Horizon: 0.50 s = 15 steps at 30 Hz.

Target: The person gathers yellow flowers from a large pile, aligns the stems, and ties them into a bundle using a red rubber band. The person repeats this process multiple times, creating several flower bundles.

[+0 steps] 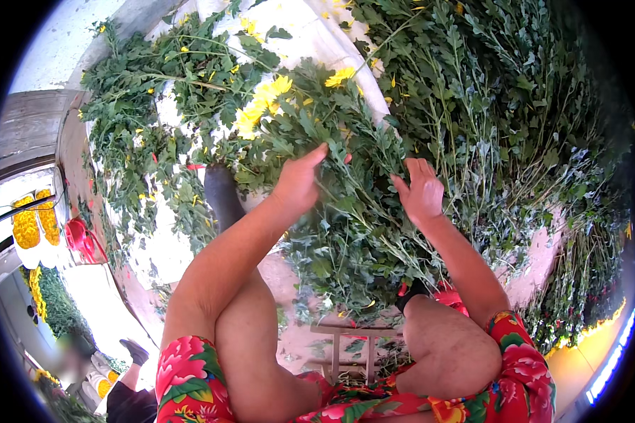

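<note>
A bunch of leafy chrysanthemums (363,158) with yellow flower heads (264,106) lies across in front of me, blooms toward the upper left. My left hand (300,182) is closed round the stems just below the blooms, thumb on top. At the right side of the bunch my right hand (423,190) has its fingers curled on a leafy stem, thumb bent toward them. Leaves hide some of the fingertips. Below both hands, more green stems reach down between my knees.
A large heap of cut leafy stems (494,113) fills the right side. Leaf litter (148,106) and loose petals cover the left. A small wooden stool (353,331) stands between my legs. Farther left are a red plastic item (83,240), yellow flowers in white wrapping (35,222), and another person's leg (130,374).
</note>
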Motion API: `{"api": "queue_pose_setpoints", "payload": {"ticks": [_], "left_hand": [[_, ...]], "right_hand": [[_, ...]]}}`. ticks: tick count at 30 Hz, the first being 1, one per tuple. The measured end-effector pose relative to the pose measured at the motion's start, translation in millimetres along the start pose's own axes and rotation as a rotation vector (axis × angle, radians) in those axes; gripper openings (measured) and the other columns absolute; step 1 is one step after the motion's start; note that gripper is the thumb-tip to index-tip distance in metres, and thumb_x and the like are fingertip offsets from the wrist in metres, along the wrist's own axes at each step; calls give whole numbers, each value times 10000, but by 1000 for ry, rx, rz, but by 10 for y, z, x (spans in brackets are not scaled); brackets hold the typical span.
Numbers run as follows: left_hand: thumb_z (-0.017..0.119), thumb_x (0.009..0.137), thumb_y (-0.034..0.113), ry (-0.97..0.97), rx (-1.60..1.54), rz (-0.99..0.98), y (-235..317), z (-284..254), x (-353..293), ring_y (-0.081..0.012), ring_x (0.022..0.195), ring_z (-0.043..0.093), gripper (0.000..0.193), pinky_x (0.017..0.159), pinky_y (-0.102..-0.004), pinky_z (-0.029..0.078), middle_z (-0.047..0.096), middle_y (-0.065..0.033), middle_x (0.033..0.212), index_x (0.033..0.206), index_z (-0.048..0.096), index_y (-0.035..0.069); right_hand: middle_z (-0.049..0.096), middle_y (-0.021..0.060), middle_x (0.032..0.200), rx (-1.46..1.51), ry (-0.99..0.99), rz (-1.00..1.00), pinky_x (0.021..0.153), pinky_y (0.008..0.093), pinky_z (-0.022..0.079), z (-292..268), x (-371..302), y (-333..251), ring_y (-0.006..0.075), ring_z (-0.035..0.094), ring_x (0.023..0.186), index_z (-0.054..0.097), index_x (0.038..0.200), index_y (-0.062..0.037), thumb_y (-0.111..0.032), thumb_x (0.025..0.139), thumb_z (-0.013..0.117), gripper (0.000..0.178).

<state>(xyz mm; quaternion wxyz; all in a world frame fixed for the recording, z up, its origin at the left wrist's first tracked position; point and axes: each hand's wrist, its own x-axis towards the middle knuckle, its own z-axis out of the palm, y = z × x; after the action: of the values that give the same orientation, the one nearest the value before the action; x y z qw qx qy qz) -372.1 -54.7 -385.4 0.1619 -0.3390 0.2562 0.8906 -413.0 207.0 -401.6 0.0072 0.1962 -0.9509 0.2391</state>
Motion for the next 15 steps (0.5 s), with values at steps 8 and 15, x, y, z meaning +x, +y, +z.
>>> {"api": "queue_pose_setpoints", "payload": {"ticks": [8,15], "left_hand": [[578,1021,222,25,35,22,-44,37,-20,-294,1111,678,383,988,-467,539,696,-170,1212,1332,565,0],[592,1013,214,21,38,13,-116,52,32,-291,1063,691,364,958,-475,556,705,-152,1181,1306,587,0]], "right_hand": [[656,153,910,179,-87,127,754,485,502,124,-83,77,393,628,867,611,964,-39,-160,864,695,178],[691,202,993,339,-169,168,786,452,521,273,-79,227,373,676,897,646,1242,-27,-159,874,714,396]]}}
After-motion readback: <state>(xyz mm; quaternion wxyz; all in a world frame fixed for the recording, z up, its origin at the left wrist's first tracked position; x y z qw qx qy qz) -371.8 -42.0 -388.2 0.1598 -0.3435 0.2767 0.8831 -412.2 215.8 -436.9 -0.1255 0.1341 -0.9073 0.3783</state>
